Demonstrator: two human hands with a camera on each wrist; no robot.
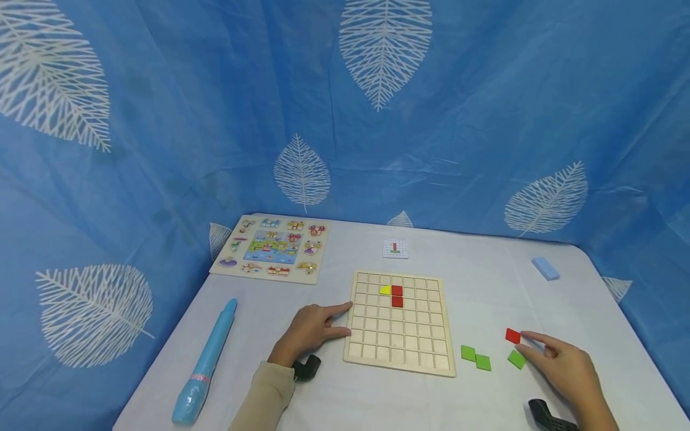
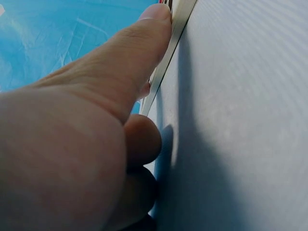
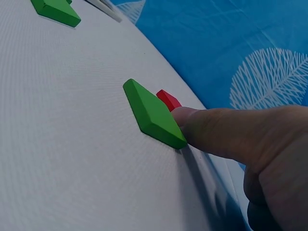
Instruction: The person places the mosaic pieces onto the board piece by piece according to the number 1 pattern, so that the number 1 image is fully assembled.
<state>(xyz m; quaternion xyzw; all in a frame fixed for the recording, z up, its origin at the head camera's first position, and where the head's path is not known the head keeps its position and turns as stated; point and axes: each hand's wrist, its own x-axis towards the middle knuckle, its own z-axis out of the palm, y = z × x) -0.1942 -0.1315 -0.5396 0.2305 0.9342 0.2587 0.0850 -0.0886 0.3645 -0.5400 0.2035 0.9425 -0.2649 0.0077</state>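
A wooden grid board (image 1: 377,341) lies mid-table, holding a yellow rounded tile (image 1: 385,290) and two red square tiles (image 1: 397,301) in its cells. My left hand (image 1: 309,329) touches the board's left edge with extended index finger and thumb; in the left wrist view a fingertip (image 2: 156,12) presses that edge. Right of the board, my right hand (image 1: 566,368) pinches a red square tile (image 1: 513,336) at its corner between thumb and index finger. Just below is a green square tile (image 1: 516,359), which partly hides the red tile (image 3: 168,100) in the right wrist view.
Two more green tiles (image 1: 483,362) lie right of the board. Behind it is a small pattern card (image 1: 401,254). A picture puzzle board (image 1: 307,276) sits back left, a light-blue wand-shaped object (image 1: 207,359) at left, and a blue block (image 1: 545,268) at back right.
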